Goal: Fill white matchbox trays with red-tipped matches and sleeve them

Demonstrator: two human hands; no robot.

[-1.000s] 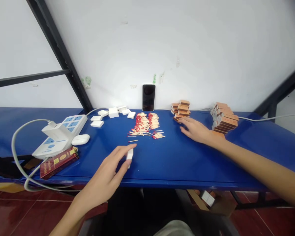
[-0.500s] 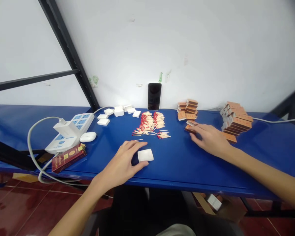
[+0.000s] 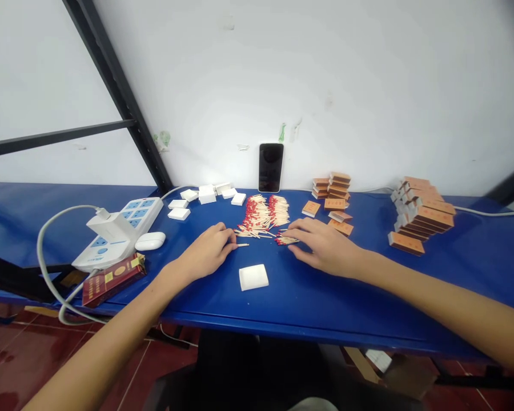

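Note:
My left hand (image 3: pixel 209 251) rests on the blue table with thumb and index finger pinched at one end of a single match (image 3: pixel 242 245). My right hand (image 3: pixel 325 246) is over the table, its thumb and fingers apart on either side of a small bunch of red-tipped matches (image 3: pixel 286 240). Behind the hands lies a larger pile of matches (image 3: pixel 257 216), with a second group (image 3: pixel 278 210) beside it. Nearer the table's front edge, a white matchbox tray (image 3: pixel 253 277) lies apart from both hands.
Several white trays (image 3: pixel 207 194) lie at back left. Orange matchbox sleeves (image 3: pixel 339 185) are stacked right of a phone (image 3: pixel 270 167) leaning on the wall; more boxes (image 3: pixel 430 214) stand farther right. A power strip (image 3: pixel 143 214), white case (image 3: pixel 150 241) and red packet (image 3: pixel 113 279) sit left.
My left hand has moved from around the white tray to the single match. My right hand has left the orange sleeves and come left to the small bunch of matches.

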